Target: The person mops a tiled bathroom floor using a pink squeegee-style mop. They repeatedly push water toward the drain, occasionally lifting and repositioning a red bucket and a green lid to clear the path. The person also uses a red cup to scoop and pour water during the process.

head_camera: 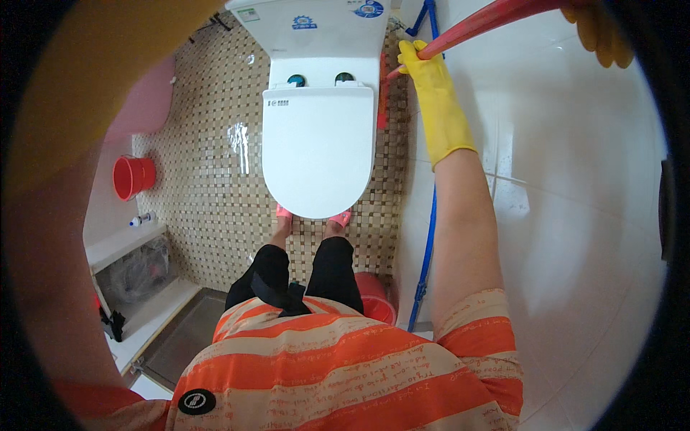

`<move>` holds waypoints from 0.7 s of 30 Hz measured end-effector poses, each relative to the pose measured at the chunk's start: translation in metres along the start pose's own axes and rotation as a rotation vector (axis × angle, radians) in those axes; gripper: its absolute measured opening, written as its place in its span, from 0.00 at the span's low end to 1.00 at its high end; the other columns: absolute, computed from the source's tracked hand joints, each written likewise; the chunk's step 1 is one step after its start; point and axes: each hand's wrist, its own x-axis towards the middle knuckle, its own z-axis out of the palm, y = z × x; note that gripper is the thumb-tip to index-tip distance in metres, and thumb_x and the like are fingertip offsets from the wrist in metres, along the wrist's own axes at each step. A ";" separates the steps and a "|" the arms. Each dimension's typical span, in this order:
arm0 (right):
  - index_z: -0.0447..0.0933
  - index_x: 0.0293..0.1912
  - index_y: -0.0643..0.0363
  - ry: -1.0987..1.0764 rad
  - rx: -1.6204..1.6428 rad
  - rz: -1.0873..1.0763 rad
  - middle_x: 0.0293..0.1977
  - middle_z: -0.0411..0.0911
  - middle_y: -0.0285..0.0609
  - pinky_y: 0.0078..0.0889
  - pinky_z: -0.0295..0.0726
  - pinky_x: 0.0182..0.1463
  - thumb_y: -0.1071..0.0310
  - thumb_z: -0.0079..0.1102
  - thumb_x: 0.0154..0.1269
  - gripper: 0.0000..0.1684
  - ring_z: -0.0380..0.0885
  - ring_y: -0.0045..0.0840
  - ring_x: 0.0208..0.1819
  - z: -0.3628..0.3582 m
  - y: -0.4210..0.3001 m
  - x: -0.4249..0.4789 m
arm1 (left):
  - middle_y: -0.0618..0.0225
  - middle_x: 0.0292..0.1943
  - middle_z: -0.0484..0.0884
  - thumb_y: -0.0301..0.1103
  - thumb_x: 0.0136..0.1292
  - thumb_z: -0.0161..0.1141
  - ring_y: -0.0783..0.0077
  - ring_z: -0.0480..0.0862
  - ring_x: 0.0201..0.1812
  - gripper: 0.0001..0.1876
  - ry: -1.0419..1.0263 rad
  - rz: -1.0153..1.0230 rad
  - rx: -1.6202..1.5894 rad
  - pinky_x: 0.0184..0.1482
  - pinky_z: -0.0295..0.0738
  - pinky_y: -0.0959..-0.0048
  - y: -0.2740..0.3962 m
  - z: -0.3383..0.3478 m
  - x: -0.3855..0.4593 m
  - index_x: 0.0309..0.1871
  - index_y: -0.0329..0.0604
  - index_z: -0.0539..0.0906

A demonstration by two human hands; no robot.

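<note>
My right hand (423, 62), in a yellow rubber glove, grips the lower part of a long red handle (485, 24). This handle slants down to a narrow red head (383, 91), perhaps a floor squeegee or broom, lying on the tiles between the toilet and the wall. Another set of yellow-gloved fingers, my left hand (598, 35), wraps the handle's upper part at the top right; its wrist is hidden. My left forearm rises blurred and close along the left side. In front of me stands a white toilet (318, 145) with its lid down.
Small mosaic tiles (210, 199) look wet and shiny. A blue pipe (426, 258) runs along the white tiled wall (555, 226). At left are a red bucket (133, 176), a white bottle (143, 219) and a pink tub (143, 102). Another red bucket (372, 293) stands by my legs.
</note>
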 end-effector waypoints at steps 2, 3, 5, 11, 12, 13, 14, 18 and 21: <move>0.81 0.32 0.62 -0.056 0.067 -0.021 0.25 0.82 0.41 0.36 0.79 0.31 0.51 0.63 0.70 0.21 0.80 0.28 0.24 -0.003 -0.003 -0.007 | 0.66 0.35 0.90 0.38 0.68 0.66 0.70 0.88 0.32 0.12 -0.004 0.008 0.002 0.36 0.82 0.72 0.001 0.000 -0.009 0.47 0.41 0.90; 0.81 0.33 0.62 -0.051 0.007 0.040 0.26 0.82 0.41 0.36 0.79 0.32 0.51 0.63 0.70 0.22 0.80 0.28 0.24 -0.002 -0.005 -0.018 | 0.66 0.35 0.90 0.38 0.68 0.66 0.70 0.88 0.32 0.12 -0.011 0.014 0.006 0.36 0.82 0.72 0.003 0.001 -0.015 0.47 0.41 0.90; 0.81 0.34 0.63 -0.109 -0.136 0.130 0.28 0.83 0.42 0.35 0.80 0.34 0.49 0.63 0.70 0.23 0.81 0.28 0.26 -0.009 -0.014 -0.045 | 0.66 0.35 0.90 0.38 0.68 0.66 0.71 0.88 0.32 0.12 -0.036 0.028 0.016 0.36 0.82 0.72 0.009 0.005 -0.030 0.47 0.40 0.89; 0.79 0.37 0.62 -0.152 -0.309 0.404 0.26 0.80 0.39 0.37 0.77 0.38 0.45 0.61 0.70 0.26 0.80 0.28 0.29 0.007 -0.011 -0.201 | 0.66 0.36 0.90 0.37 0.68 0.66 0.71 0.87 0.32 0.12 -0.119 0.161 0.102 0.36 0.82 0.72 0.034 0.002 -0.086 0.48 0.40 0.89; 0.79 0.37 0.62 -0.167 -0.351 0.422 0.26 0.80 0.39 0.37 0.77 0.39 0.45 0.61 0.70 0.26 0.80 0.28 0.30 0.012 -0.010 -0.225 | 0.66 0.36 0.90 0.37 0.68 0.66 0.71 0.87 0.33 0.13 -0.129 0.187 0.125 0.36 0.82 0.72 0.037 0.000 -0.100 0.48 0.40 0.89; 0.79 0.38 0.63 -0.193 -0.381 0.383 0.26 0.80 0.39 0.37 0.77 0.39 0.45 0.60 0.70 0.26 0.80 0.28 0.30 0.018 -0.009 -0.247 | 0.66 0.36 0.90 0.37 0.68 0.66 0.71 0.87 0.33 0.13 -0.135 0.217 0.146 0.36 0.82 0.72 0.041 -0.003 -0.115 0.49 0.40 0.89; 0.79 0.38 0.63 -0.166 -0.388 0.433 0.26 0.80 0.38 0.37 0.77 0.39 0.48 0.60 0.71 0.24 0.80 0.28 0.31 0.027 -0.008 -0.270 | 0.66 0.36 0.90 0.37 0.67 0.66 0.71 0.87 0.33 0.13 -0.135 0.242 0.166 0.36 0.82 0.72 0.044 -0.007 -0.132 0.49 0.40 0.89; 0.80 0.41 0.64 -0.108 -0.214 0.261 0.27 0.82 0.35 0.37 0.77 0.40 0.60 0.61 0.72 0.14 0.80 0.27 0.32 0.085 0.002 -0.344 | 0.67 0.36 0.90 0.37 0.67 0.66 0.71 0.87 0.33 0.13 -0.094 0.309 0.227 0.36 0.82 0.72 0.039 -0.023 -0.210 0.49 0.40 0.89; 0.82 0.42 0.66 -0.354 -0.035 0.228 0.32 0.85 0.37 0.33 0.77 0.42 0.69 0.61 0.72 0.08 0.81 0.26 0.35 0.116 -0.014 -0.379 | 0.66 0.34 0.89 0.37 0.68 0.66 0.71 0.87 0.32 0.12 -0.031 0.350 0.234 0.35 0.81 0.72 0.014 -0.036 -0.293 0.47 0.40 0.89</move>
